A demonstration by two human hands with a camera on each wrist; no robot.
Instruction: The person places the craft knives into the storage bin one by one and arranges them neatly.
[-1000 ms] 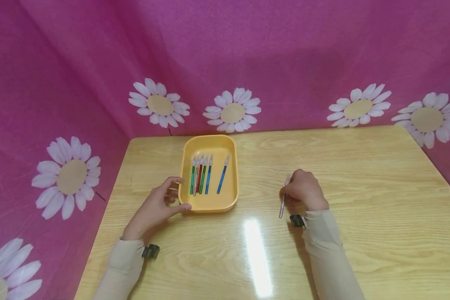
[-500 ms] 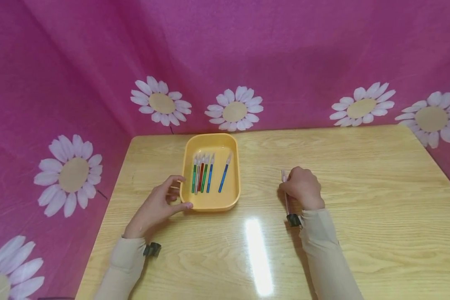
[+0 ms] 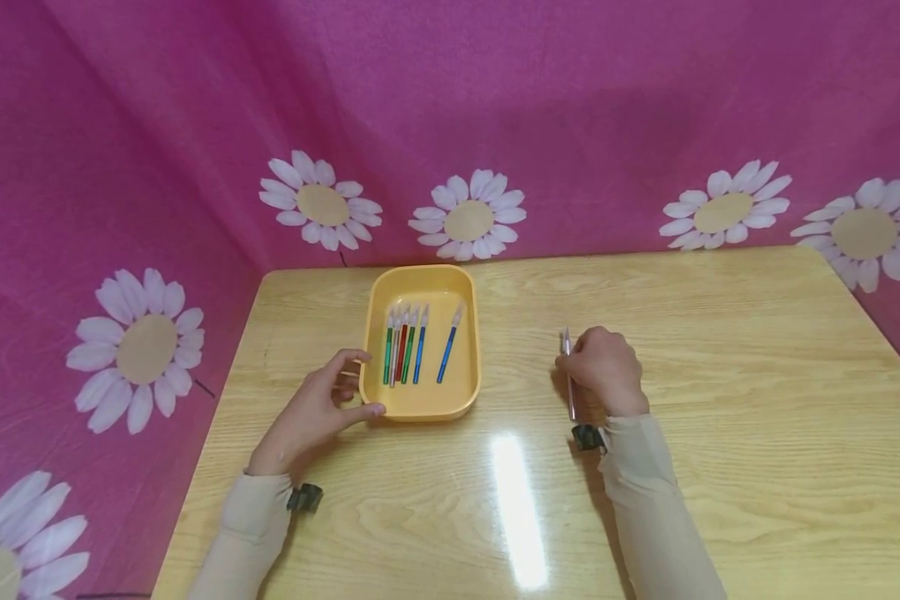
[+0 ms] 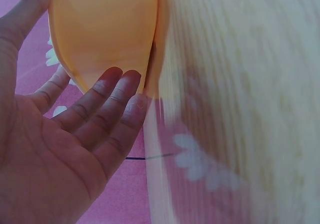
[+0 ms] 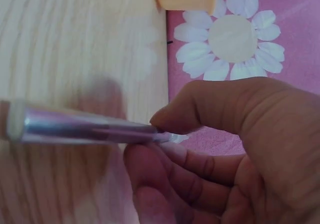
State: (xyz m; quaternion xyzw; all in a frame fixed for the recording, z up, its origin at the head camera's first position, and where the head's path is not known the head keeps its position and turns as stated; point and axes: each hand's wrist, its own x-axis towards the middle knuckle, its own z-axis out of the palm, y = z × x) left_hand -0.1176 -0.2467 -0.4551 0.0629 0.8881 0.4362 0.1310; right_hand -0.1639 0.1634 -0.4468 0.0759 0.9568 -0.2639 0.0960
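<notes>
My right hand [image 3: 606,367] pinches a pinkish-silver craft knife [image 3: 571,398] between thumb and fingers, right of the tray. Its clear capped tip points to the far side of the table. In the right wrist view, the shiny handle [image 5: 70,126] of the knife sticks out to the left from the fingertips. My left hand [image 3: 311,417] rests against the left side of a yellow plastic tray [image 3: 420,410], thumb at the near left corner; in the left wrist view its spread fingers [image 4: 112,101] touch the tray's outer wall. Several craft knives [image 3: 403,350] lie side by side inside, with a blue one [image 3: 447,350] apart on the right.
The wooden table [image 3: 757,400] ends at a purple curtain [image 3: 585,125] with white flowers at the back and left. A light reflection [image 3: 519,508] shines on the tabletop between the arms. Small dark clips [image 3: 588,437] sit at the wrists.
The craft knife in my right hand has turned, its near end swinging to the right and its tip moving farther up and left. My left hand and the tray keep their place.
</notes>
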